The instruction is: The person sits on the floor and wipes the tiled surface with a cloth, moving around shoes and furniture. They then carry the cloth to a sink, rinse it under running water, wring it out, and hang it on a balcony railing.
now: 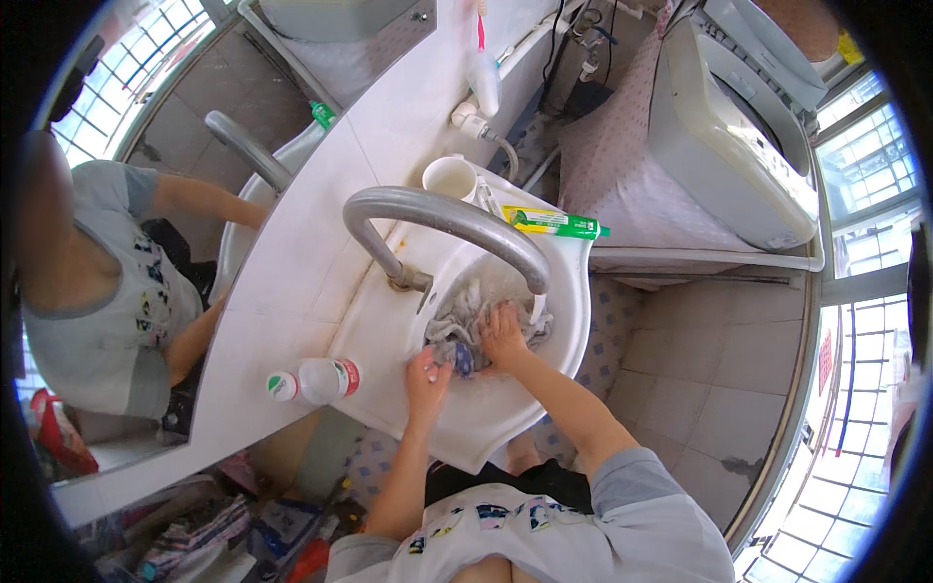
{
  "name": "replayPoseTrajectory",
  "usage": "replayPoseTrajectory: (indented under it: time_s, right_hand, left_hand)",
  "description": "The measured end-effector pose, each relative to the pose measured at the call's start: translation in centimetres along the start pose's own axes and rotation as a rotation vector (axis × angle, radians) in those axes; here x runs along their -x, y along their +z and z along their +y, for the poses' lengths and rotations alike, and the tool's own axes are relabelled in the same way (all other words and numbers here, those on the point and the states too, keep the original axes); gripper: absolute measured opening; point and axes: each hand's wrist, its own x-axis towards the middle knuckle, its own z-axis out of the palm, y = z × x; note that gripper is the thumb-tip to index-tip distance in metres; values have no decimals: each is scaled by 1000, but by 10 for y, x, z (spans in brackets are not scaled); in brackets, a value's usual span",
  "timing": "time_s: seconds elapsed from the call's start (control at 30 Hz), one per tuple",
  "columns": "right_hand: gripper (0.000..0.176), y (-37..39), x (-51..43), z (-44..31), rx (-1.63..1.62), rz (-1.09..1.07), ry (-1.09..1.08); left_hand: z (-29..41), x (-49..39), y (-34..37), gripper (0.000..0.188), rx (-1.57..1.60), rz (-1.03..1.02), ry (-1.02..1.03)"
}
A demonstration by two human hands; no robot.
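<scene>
Wet grey cloth (459, 321) with a dark blue patch lies bunched in the white sink basin (503, 419). Water runs onto it from the curved metal faucet (452, 204). My right hand (503, 331) presses down on the cloth with its fingers spread a little. At the cloth's near left edge is my left hand (428, 379), its fingers curled against the cloth; a small white thing shows at the fingers, too small to name. Whether the left fingers grip the cloth is not plain.
On the sink's back right corner stand a white mug (450, 178) and a green and yellow toothpaste tube (557, 222). A clear plastic bottle (321, 381) is at the left end. A mirror (175, 240) borders the left side. A washing machine (729, 146) stands beyond the sink.
</scene>
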Motion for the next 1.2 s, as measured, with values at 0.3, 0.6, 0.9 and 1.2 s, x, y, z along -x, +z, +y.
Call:
replayPoseTrajectory:
  time_s: [0.3,0.6,0.9,1.2]
  right_hand:
    - [57,-22,-39,55,-58,-201,166]
    - [44,-142,26,74,-303,-231,28]
    - [33,-132,31,64,-62,-58,21]
    - [39,-162,57,60,-123,33,29]
  left_hand:
    - [82,9,75,23,343,-301,93]
    - [215,-13,137,17,885,-157,275]
    - [163,6,77,17,603,3,515]
    - [92,-71,39,62,860,35,-343]
